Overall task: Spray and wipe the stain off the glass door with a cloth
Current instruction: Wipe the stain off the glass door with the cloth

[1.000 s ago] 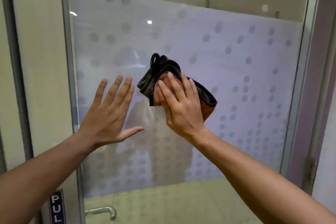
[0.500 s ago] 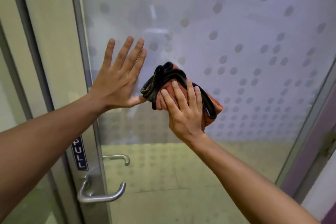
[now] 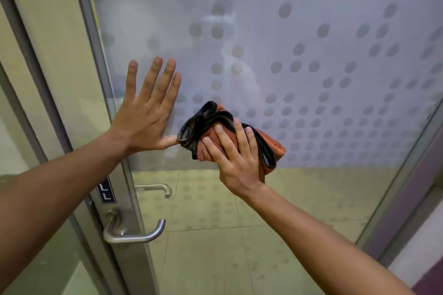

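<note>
While the left hand (image 3: 143, 117) stays flat on the glass door (image 3: 311, 55) at centre left of the frame, fingers (image 3: 153, 79) straight and spread, the wiping has worked its way downward. A second ago the cloth (image 3: 230, 136) sat well up in the frosted, dotted band; now it is at the lower edge of that band, just above the clear strip through which floor tiles show. The view has tipped down with it, so the lever handle (image 3: 134, 232) at lower left has come fully into sight and the sign plate (image 3: 106, 190) beside it is half covered by the left forearm.

The right hand (image 3: 236, 158) presses the bunched orange, black-edged cloth against the pane, its fingers (image 3: 239, 136) laid over the bundle and slightly curled around it. The left thumb nearly touches the cloth's dark hem.

No spray bottle is in view, so spraying seems to be over and this is the rubbing stage. I cannot pick out a distinct stain; faint smeary patches and reflections sit higher on the pane, at upper centre. Those may need another pass.
</note>
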Tool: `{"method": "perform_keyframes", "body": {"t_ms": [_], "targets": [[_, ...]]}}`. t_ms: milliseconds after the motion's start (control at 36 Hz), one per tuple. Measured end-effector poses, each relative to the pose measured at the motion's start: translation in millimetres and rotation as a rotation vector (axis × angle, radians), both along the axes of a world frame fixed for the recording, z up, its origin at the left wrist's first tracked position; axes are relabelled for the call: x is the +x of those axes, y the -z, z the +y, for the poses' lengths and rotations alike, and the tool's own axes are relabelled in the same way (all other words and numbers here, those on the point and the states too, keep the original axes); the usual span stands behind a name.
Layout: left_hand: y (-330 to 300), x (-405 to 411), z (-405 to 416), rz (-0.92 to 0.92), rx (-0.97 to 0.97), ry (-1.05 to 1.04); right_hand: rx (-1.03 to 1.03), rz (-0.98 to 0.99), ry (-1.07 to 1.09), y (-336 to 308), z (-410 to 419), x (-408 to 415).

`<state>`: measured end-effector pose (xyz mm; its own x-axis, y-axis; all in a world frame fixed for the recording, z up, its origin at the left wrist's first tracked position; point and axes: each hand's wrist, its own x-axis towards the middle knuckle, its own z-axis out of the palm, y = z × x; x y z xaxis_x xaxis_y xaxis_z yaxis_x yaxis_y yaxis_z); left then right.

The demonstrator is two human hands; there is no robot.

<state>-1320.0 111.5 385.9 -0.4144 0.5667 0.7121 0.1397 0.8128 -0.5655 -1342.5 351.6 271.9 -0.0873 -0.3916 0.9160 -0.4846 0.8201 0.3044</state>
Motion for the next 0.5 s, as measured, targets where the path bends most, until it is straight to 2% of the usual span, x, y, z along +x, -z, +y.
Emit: {"method": "perform_keyframes", "body": {"t_ms": [194, 361, 500], "targets": [[-2.0, 1.5, 0.4, -0.017, -0.006, -0.034, 0.089, 0.006, 0.000, 19.4, 8.4, -0.6], [-2.5, 3.1, 1.3, 0.001, -0.008, -0.054, 0.458, 0.052, -0.007, 42.4, 40.6, -1.5], [-2.2, 3.4, 2.3, 0.014, -0.015, -0.077, 0.657, 0.064, 0.008, 47.6, 68.5, -0.2]]}}
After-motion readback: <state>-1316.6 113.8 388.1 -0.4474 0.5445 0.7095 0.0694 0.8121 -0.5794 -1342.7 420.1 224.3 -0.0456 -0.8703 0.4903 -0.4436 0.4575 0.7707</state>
